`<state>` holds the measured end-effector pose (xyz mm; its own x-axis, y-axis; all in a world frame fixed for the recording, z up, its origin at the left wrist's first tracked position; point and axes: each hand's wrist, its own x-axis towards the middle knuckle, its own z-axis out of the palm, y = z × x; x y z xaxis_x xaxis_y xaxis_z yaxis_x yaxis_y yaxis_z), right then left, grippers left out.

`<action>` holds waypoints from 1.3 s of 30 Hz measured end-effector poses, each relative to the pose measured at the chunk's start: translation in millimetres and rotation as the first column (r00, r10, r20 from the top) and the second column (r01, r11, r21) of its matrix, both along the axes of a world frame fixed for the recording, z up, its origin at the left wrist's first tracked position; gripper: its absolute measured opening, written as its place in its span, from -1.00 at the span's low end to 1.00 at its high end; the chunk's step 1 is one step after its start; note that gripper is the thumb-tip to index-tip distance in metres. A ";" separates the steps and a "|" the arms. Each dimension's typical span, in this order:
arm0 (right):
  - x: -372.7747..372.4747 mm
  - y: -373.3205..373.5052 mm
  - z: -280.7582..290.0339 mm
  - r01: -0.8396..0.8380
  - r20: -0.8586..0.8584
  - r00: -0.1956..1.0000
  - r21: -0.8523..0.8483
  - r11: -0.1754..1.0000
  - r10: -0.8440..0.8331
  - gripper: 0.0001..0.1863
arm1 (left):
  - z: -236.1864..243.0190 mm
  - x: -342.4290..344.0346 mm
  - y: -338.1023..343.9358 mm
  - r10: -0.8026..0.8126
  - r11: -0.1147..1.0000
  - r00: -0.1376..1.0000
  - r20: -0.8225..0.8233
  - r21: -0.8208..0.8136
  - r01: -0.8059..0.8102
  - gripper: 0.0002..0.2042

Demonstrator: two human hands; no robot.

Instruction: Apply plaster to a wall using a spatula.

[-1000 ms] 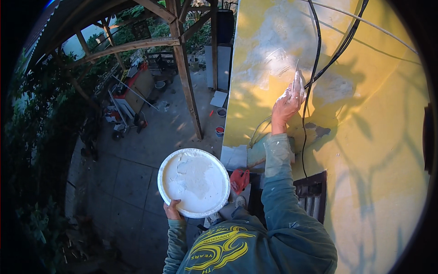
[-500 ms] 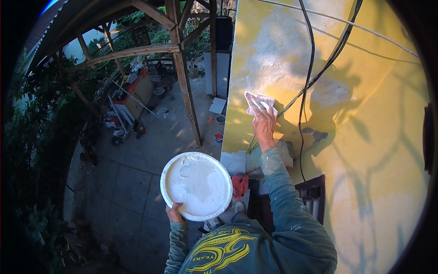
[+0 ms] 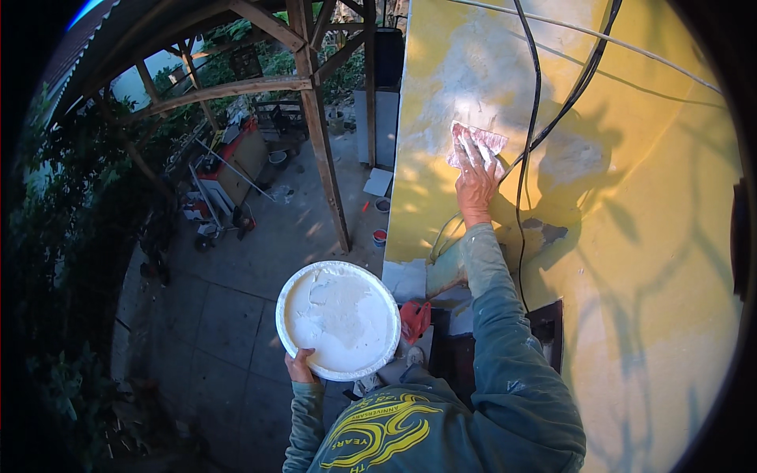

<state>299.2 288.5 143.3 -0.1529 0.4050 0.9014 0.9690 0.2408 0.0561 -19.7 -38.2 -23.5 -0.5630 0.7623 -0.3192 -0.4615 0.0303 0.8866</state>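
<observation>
My left hand grips the near-left rim of a round white tray smeared with white paste. My right hand, white on the fingers, presses a flat, reddish, white-smeared scraper against the yellow wall, with fingers laid over it at the lower part of a pale patched area. Black cables hang just right of that hand, and a greenish ledge juts out below it.
Timber posts carry a roof on the left. Buckets, a piled red-topped box, a white board and foliage are below. A red bag and a dark framed opening lie beside my body. A thin pipe crosses the wall.
My right hand first moved down and left, turning the scraper flat to the wall, then slid up and right across it. My left hand with the tray shifted only slightly.
</observation>
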 end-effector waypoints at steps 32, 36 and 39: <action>-34.0 -14.6 66.3 0.055 -0.478 0.876 0.237 0.970 0.067 -0.52 | -9.2 7.7 -3.4 0.073 0.996 0.995 0.072 0.047 -0.076 -0.55; -19.5 6.2 88.7 -0.050 -0.350 0.928 0.227 0.973 0.129 -0.55 | -20.7 6.8 0.7 0.073 0.997 0.995 0.064 0.036 -0.075 -0.56; -50.5 5.7 64.7 -0.092 -0.096 0.991 0.077 0.993 0.099 -0.53 | -19.5 6.3 1.8 0.072 0.996 0.995 0.069 0.041 -0.075 -0.55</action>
